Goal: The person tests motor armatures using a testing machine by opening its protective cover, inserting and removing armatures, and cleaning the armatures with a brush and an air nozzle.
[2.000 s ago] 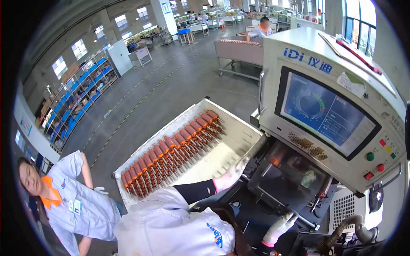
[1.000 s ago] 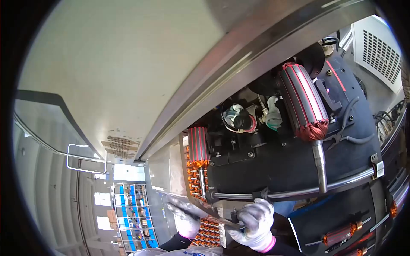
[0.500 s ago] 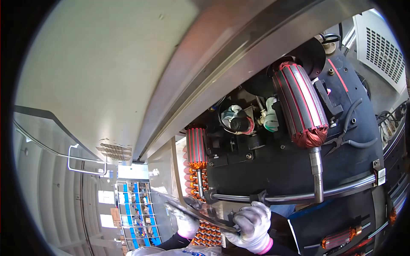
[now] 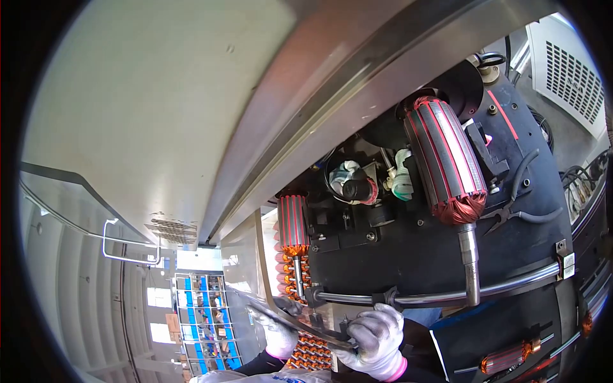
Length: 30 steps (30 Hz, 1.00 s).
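Observation:
My right hand (image 4: 375,341), in a white glove with a pink cuff, is closed around the right end of a thin, dark, curved-edged panel (image 4: 300,323). I see the panel nearly edge-on, so its exact kind is unclear. My left hand (image 4: 279,337), also gloved, is at the panel's left part; its fingers are partly hidden behind the edge and seem to grip it. Just beyond the hands runs a polished metal rail (image 4: 434,298). A large wound motor armature (image 4: 445,159) with red strips sits on the black machine plate, its shaft reaching toward the rail.
A smaller armature (image 4: 294,225) stands left of the plate. Pliers (image 4: 509,214) lie on the plate's right side. Another armature (image 4: 507,359) lies at lower right. Rows of armatures (image 4: 310,352) show below the panel. A large machine cover (image 4: 147,115) fills the upper left; a shelf rack (image 4: 205,319) stands behind.
The view has shifted very slightly. Both hands keep nearly the same place and hold on the panel; the armatures and pliers stay put.

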Each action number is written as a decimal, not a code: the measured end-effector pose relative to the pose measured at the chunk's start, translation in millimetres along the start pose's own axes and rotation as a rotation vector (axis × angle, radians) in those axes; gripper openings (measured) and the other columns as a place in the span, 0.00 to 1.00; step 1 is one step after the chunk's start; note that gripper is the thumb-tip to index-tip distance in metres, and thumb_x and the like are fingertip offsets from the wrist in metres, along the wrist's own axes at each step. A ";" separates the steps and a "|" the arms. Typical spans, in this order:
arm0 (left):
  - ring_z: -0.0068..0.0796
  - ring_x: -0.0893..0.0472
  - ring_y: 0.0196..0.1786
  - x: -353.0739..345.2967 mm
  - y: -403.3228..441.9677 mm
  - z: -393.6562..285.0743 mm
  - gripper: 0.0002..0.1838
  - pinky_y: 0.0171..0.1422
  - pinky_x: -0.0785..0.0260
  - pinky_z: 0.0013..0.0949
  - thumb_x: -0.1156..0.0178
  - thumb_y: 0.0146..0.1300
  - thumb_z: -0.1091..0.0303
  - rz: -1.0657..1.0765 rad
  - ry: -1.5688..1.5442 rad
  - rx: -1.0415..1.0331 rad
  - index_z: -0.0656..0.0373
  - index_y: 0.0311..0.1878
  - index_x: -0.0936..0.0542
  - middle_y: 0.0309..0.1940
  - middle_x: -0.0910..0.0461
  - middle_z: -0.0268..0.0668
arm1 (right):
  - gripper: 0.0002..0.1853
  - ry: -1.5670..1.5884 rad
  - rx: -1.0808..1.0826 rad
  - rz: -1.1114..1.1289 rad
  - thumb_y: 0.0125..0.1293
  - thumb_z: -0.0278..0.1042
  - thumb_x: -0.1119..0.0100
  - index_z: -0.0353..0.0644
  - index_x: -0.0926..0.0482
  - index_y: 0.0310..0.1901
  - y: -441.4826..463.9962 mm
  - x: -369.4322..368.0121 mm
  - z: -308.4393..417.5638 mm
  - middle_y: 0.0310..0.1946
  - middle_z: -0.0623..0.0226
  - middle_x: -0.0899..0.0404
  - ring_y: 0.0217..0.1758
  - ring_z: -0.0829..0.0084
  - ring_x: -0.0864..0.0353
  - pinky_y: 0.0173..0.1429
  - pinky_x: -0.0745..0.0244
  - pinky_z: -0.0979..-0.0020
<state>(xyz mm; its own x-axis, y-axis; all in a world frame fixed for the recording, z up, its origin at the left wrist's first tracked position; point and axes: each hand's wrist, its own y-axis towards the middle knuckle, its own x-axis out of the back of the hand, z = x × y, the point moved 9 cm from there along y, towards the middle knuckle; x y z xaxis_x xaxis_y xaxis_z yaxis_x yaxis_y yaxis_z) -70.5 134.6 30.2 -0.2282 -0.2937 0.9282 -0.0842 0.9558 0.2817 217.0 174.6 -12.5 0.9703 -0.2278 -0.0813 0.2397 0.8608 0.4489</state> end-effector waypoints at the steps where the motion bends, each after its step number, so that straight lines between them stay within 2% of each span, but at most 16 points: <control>1: 0.29 0.27 0.27 -1.7 4.5 -9.4 0.18 0.39 0.32 0.35 0.52 0.71 0.53 0.012 -0.024 0.007 0.58 0.33 0.29 0.22 0.28 0.37 | 0.23 0.000 -0.001 0.006 0.52 0.63 0.36 0.49 0.24 0.26 0.9 -0.1 0.0 0.27 0.71 0.23 0.32 0.68 0.21 0.48 0.26 0.58; 8: 0.29 0.27 0.28 -2.0 5.5 -8.4 0.21 0.39 0.33 0.35 0.51 0.70 0.49 -0.028 -0.084 0.046 0.59 0.33 0.29 0.23 0.28 0.37 | 0.22 -0.007 0.006 0.058 0.52 0.63 0.36 0.49 0.23 0.28 -0.1 -1.8 -0.1 0.29 0.72 0.23 0.34 0.68 0.21 0.49 0.27 0.58; 11: 0.29 0.27 0.28 -16.3 -4.7 19.1 0.22 0.39 0.33 0.35 0.52 0.70 0.47 -0.166 -1.039 0.447 0.59 0.33 0.29 0.22 0.28 0.36 | 0.22 -0.017 0.006 0.090 0.52 0.62 0.36 0.49 0.23 0.30 -2.1 -4.3 -0.2 0.31 0.72 0.23 0.36 0.68 0.22 0.50 0.27 0.58; 12: 0.29 0.27 0.28 -15.7 -5.3 21.0 0.22 0.39 0.33 0.35 0.52 0.70 0.47 -0.167 -1.039 0.447 0.59 0.33 0.29 0.22 0.28 0.36 | 0.22 -0.016 0.007 0.090 0.52 0.62 0.36 0.49 0.23 0.30 -2.9 -4.2 -0.1 0.31 0.72 0.23 0.36 0.68 0.22 0.50 0.27 0.58; 15: 0.30 0.27 0.30 -16.3 -4.3 20.5 0.25 0.40 0.33 0.35 0.52 0.69 0.42 -0.119 -0.991 0.477 0.59 0.34 0.29 0.23 0.28 0.36 | 0.24 0.021 -0.009 0.116 0.56 0.62 0.35 0.52 0.29 0.42 -5.4 -6.0 -0.5 0.36 0.72 0.27 0.41 0.69 0.25 0.55 0.31 0.56; 16: 0.30 0.27 0.30 -15.5 -5.7 20.0 0.25 0.40 0.33 0.35 0.52 0.69 0.42 -0.123 -0.989 0.480 0.59 0.34 0.29 0.23 0.28 0.36 | 0.24 0.025 -0.009 0.120 0.56 0.62 0.35 0.52 0.29 0.42 -5.9 -6.6 -0.8 0.36 0.72 0.27 0.41 0.69 0.25 0.55 0.31 0.56; 19: 0.31 0.27 0.32 0.4 -7.8 4.8 0.28 0.41 0.33 0.36 0.52 0.67 0.38 -0.144 -0.449 0.288 0.59 0.34 0.29 0.25 0.28 0.37 | 0.25 0.037 0.013 0.090 0.56 0.63 0.36 0.51 0.29 0.41 -6.7 -3.6 -2.0 0.36 0.71 0.27 0.42 0.68 0.25 0.55 0.32 0.54; 23: 0.31 0.28 0.32 7.6 -26.5 29.1 0.28 0.41 0.33 0.36 0.51 0.67 0.37 -0.150 -0.315 0.226 0.58 0.34 0.30 0.25 0.29 0.37 | 0.26 -0.051 0.025 -0.004 0.56 0.64 0.37 0.50 0.29 0.41 -1.5 19.9 -3.7 0.36 0.70 0.29 0.42 0.66 0.26 0.56 0.32 0.53; 27: 0.30 0.28 0.32 8.8 -37.9 54.6 0.28 0.41 0.34 0.36 0.50 0.66 0.37 -0.153 -0.145 0.136 0.58 0.34 0.30 0.24 0.30 0.36 | 0.26 -0.055 0.006 -0.006 0.56 0.65 0.38 0.49 0.28 0.40 -3.9 16.9 -3.2 0.36 0.68 0.30 0.43 0.64 0.27 0.56 0.33 0.51; 28: 0.30 0.28 0.32 9.4 -31.6 44.8 0.28 0.41 0.34 0.36 0.50 0.66 0.37 -0.151 -0.138 0.132 0.58 0.34 0.30 0.24 0.30 0.36 | 0.26 -0.049 0.002 -0.012 0.56 0.65 0.38 0.49 0.28 0.40 -5.8 14.1 -4.1 0.36 0.68 0.30 0.43 0.64 0.27 0.56 0.33 0.51; 30: 0.30 0.30 0.30 -1.9 -11.1 19.6 0.28 0.40 0.34 0.36 0.50 0.66 0.38 -0.137 -0.669 0.376 0.58 0.33 0.30 0.24 0.30 0.36 | 0.26 -0.024 0.016 0.018 0.56 0.65 0.38 0.49 0.27 0.39 -10.9 1.0 -2.9 0.37 0.68 0.30 0.43 0.65 0.27 0.57 0.34 0.50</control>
<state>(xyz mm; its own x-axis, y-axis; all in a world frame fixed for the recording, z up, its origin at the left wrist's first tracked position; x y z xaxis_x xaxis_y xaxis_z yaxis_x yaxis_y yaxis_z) -88.1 124.3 20.5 -0.7188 -0.4686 0.5135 -0.4494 0.8768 0.1711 215.4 166.3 -20.0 0.9733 -0.2235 -0.0516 0.2215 0.8574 0.4646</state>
